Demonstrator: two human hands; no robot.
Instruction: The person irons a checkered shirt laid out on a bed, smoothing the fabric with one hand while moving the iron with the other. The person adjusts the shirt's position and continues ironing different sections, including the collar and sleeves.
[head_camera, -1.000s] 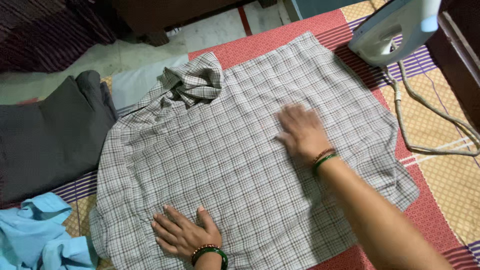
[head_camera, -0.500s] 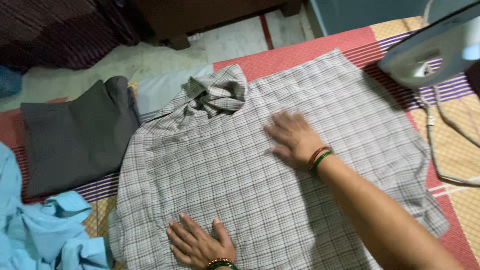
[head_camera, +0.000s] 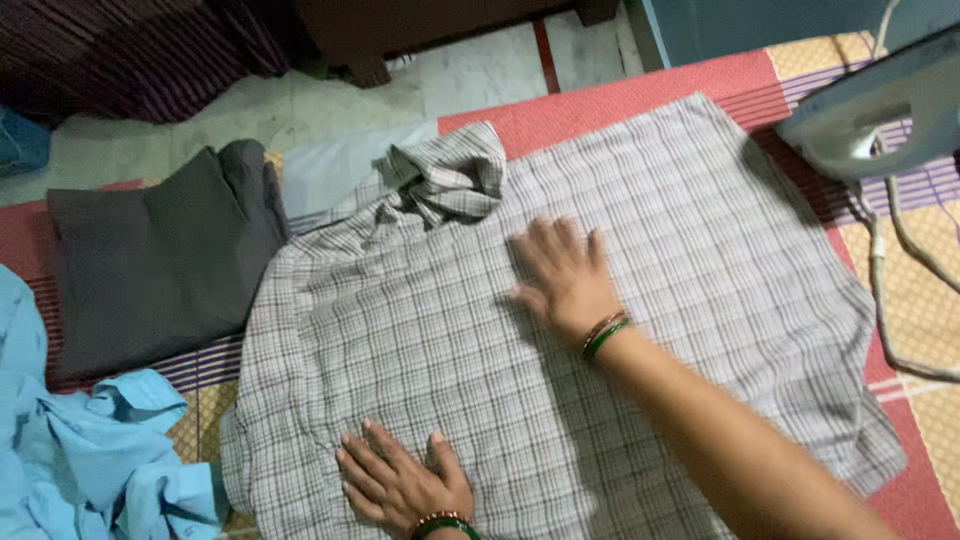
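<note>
While the patterned mat (head_camera: 640, 85) carries everything, the checked shirt (head_camera: 700, 260) lies spread across its middle, collar toward the far edge. Right hand (head_camera: 562, 272) rests flat mid-shirt, fingers released, grasping nothing. Left hand (head_camera: 400, 482) presses flat at the near hem, likewise released. An iron (head_camera: 880, 110) stands at the far right corner.

Checked shirt spread out flat on the mat

The checked shirt (head_camera: 690, 250) is grey-white with thin dark lines, lying mostly smooth across the middle of the striped mat (head_camera: 620, 95), its hem reaching the red far edge. Its collar end is bunched up at the far left, and the right side wrinkles near the mat's right edge.
</note>
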